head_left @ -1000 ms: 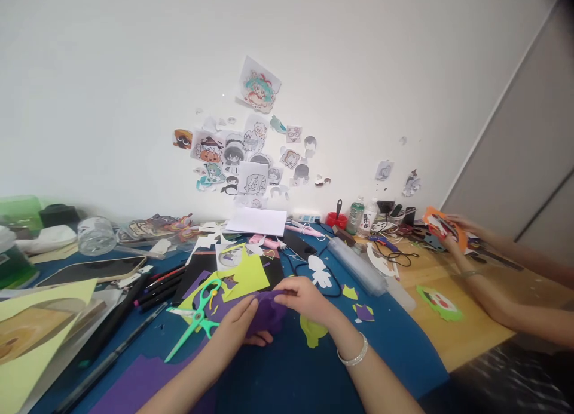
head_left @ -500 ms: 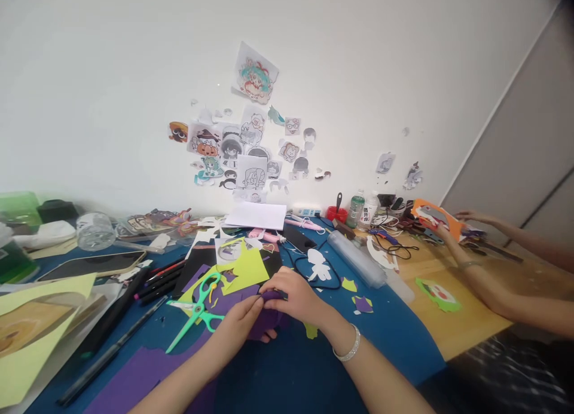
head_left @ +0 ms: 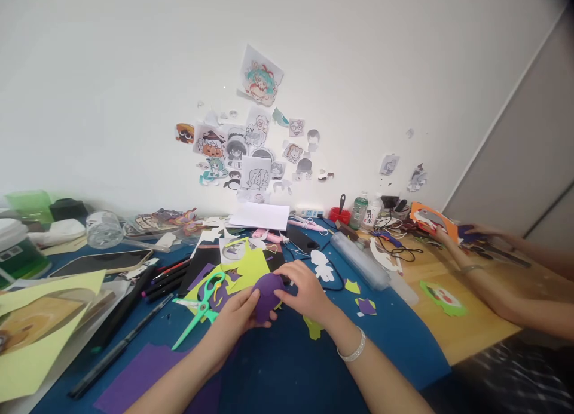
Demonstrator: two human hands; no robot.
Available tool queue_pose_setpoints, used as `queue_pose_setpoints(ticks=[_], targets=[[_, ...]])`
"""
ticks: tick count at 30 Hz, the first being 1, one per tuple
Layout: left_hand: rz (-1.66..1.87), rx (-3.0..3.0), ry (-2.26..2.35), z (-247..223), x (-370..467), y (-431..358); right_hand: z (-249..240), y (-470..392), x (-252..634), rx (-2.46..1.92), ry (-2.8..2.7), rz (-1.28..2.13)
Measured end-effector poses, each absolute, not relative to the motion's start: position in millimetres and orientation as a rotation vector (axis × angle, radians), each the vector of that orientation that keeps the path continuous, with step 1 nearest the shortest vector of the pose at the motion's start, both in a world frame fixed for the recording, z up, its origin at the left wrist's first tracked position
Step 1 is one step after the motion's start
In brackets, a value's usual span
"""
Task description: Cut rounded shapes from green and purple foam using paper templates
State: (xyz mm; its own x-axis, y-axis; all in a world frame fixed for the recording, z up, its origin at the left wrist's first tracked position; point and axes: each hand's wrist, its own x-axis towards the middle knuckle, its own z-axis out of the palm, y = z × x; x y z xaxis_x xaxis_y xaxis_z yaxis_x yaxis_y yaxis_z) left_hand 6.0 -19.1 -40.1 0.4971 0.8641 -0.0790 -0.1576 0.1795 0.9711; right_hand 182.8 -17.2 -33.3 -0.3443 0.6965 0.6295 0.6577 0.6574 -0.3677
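Observation:
A rounded purple paper piece (head_left: 265, 299) is held up between my two hands over the blue mat. My left hand (head_left: 237, 311) grips its lower left side, thumb on the front and fingertips showing below. The fingers of my right hand (head_left: 305, 290) pinch its upper right edge. Green-handled scissors (head_left: 204, 306) lie open left of my left hand, partly over yellow-green paper (head_left: 251, 264) and purple scraps. A larger purple sheet (head_left: 139, 375) rests at the lower left, partly under my left forearm.
Markers (head_left: 168, 276), a phone (head_left: 103, 262) and a yellow sheet (head_left: 49, 336) lie left. A clear plastic roll (head_left: 359, 261) and small scraps (head_left: 366, 306) lie right. Another person's hands (head_left: 448, 241) handle an orange sheet (head_left: 433, 218) at the far right.
The purple piece has turned to show its broad face, and my right fingers have shifted along its edge. The view has shifted slightly. The other person's further hand now has something purple at it.

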Motion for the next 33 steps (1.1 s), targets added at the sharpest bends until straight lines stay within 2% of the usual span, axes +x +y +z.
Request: queue_pose_setpoints(ticks=[33], targets=[[0.852, 1.312, 0.794, -46.3, 6.2, -15.5, -38.8, -17.8, 182.5, -1.050, -2.018, -0.145]])
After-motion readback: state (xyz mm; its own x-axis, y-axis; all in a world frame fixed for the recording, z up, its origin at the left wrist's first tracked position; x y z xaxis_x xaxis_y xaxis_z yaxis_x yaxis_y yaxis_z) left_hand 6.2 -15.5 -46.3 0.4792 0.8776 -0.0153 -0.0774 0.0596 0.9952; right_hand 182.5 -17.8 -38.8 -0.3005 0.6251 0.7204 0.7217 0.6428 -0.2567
